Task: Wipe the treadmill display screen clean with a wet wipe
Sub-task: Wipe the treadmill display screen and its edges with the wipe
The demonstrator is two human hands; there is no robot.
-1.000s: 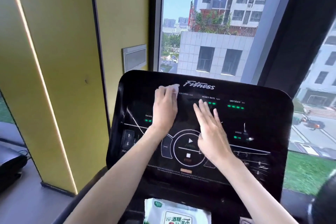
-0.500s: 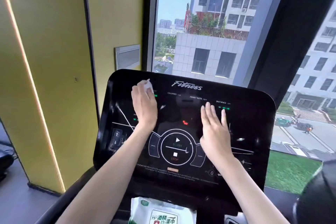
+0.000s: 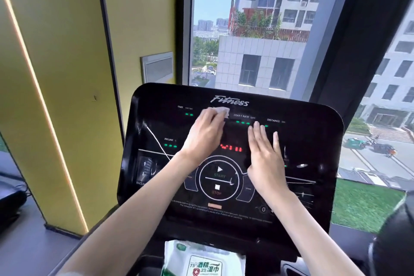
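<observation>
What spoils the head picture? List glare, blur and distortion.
Head view: wide-angle bending curves the window frame; bright daylight outside leaves the black display screen dim, with streaky reflections at its left; small print near the bottom is too soft to read; left hand and wet wipe slightly blurred.

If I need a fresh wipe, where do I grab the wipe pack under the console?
Take the wipe pack across its upper edge from above, probably with the right hand, which lies flat and free. The soft pack lies label-up below the display screen; its opening isn't visible.
</observation>
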